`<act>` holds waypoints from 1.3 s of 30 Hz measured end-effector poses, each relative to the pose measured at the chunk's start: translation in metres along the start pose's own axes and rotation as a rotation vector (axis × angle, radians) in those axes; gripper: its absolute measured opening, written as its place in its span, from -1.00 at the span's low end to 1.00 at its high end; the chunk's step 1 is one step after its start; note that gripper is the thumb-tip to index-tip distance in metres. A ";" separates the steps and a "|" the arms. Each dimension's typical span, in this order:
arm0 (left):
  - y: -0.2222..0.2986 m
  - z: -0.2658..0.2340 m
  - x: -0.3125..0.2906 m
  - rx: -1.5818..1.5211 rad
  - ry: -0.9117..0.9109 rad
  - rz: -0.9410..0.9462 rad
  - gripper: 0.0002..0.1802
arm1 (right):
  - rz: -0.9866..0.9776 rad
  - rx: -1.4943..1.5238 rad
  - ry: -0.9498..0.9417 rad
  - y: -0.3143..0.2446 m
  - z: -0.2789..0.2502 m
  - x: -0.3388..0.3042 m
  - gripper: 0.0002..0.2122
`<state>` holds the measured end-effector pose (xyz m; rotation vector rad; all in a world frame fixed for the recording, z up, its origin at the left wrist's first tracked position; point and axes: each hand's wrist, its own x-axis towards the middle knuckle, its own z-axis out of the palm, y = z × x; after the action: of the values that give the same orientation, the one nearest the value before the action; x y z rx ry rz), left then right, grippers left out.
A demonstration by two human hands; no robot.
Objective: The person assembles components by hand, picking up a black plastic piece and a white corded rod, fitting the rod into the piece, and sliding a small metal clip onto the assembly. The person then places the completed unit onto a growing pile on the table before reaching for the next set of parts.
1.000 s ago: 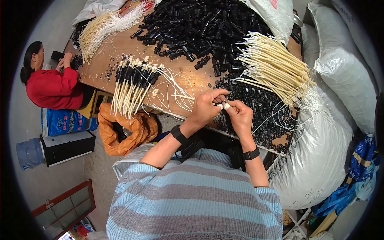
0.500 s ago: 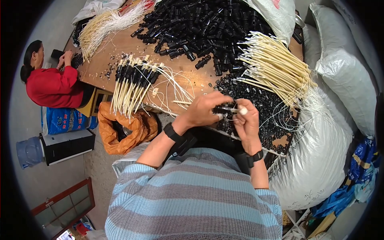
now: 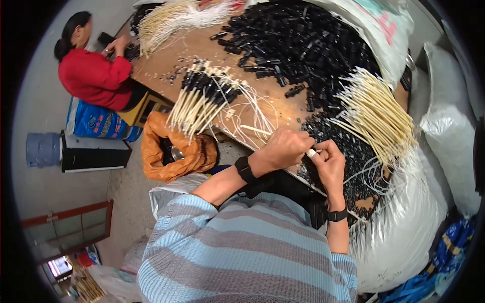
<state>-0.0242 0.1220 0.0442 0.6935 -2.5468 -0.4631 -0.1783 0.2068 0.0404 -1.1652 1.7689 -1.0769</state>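
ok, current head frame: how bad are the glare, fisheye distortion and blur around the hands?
Head view: black vignette at the rim, straight edges bowed; head view: bright highlights on the lower-right white sack, mild sheen on the tabletop; head view: left hand and right hand readable but slightly soft, anything between them can't be made out.

The left hand [image 3: 289,147] now curls into a fist with its back showing, and its tip meets the right hand [image 3: 331,162], where a gap was half a second ago. Both hands sit a bit more to the right and lower. The whole view has slid too: the black pile [image 3: 303,50] and the yellow stick bundle [image 3: 379,116] are more right and lower, while the person in red [image 3: 93,76] is more right and higher. A bright screen [image 3: 59,266] shows more at the lower left.
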 end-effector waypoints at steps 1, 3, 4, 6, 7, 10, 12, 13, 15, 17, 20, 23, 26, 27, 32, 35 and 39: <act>-0.004 -0.002 -0.003 0.021 0.009 -0.015 -0.79 | -0.077 -0.061 0.023 -0.004 0.006 0.000 -0.81; -0.013 -0.009 -0.010 -0.084 0.145 -0.061 -0.79 | -0.314 -0.204 0.108 -0.016 0.020 -0.002 -0.77; -0.020 -0.017 -0.012 -0.065 0.153 -0.072 -0.79 | -0.475 -0.286 0.171 -0.023 0.026 -0.004 -0.74; -0.038 -0.039 -0.017 0.015 0.298 -0.099 -0.82 | -0.622 -0.422 0.169 -0.032 0.025 -0.003 -0.80; -0.051 -0.048 -0.022 0.086 0.333 -0.127 -0.82 | -0.650 -0.404 0.205 -0.035 0.022 -0.001 -0.86; -0.092 -0.085 -0.042 0.326 0.523 -0.267 -0.79 | -0.536 -0.216 0.357 -0.036 0.016 0.007 -0.93; -0.120 -0.107 -0.055 0.462 0.596 -0.363 -0.77 | -0.596 -0.288 0.218 -0.039 0.020 0.011 -0.91; -0.143 -0.110 -0.061 0.508 0.602 -0.442 -0.77 | -0.592 -0.313 0.130 -0.038 0.028 0.008 -0.89; -0.185 -0.113 -0.079 0.574 0.586 -0.574 -0.70 | -0.547 -0.352 -0.042 -0.037 0.047 0.000 -0.85; -0.195 -0.113 -0.079 0.648 0.569 -0.639 -0.56 | -0.553 -0.404 -0.083 -0.029 0.051 -0.001 -0.82; -0.158 -0.104 -0.056 0.464 0.555 -0.552 -0.50 | -0.499 -0.387 -0.001 -0.012 0.041 0.002 -0.80; -0.118 -0.072 -0.022 -0.015 0.364 -0.261 -0.60 | -0.360 -0.398 0.064 -0.002 0.022 0.011 -0.83; -0.096 -0.034 0.021 -0.172 0.136 -0.187 -0.60 | -0.351 -0.461 0.269 0.016 -0.008 0.024 -0.87; -0.098 -0.020 0.033 -0.108 0.167 -0.161 -0.61 | -0.312 -0.527 0.342 0.017 -0.022 0.026 -0.89; -0.122 0.026 0.047 -0.076 0.015 -0.266 -0.65 | -0.196 -0.943 0.597 0.046 -0.088 0.032 -0.88; -0.107 0.021 0.046 0.072 0.026 -0.196 -0.67 | -0.097 -1.062 0.489 0.071 -0.108 0.030 -0.89; -0.092 0.008 0.026 -0.074 0.039 -0.128 -0.69 | -0.243 -0.968 0.575 0.059 -0.107 0.031 -0.87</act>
<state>-0.0120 0.0345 0.0071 0.8330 -2.4458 -0.5776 -0.3025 0.2168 0.0212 -1.7768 2.8189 -0.6973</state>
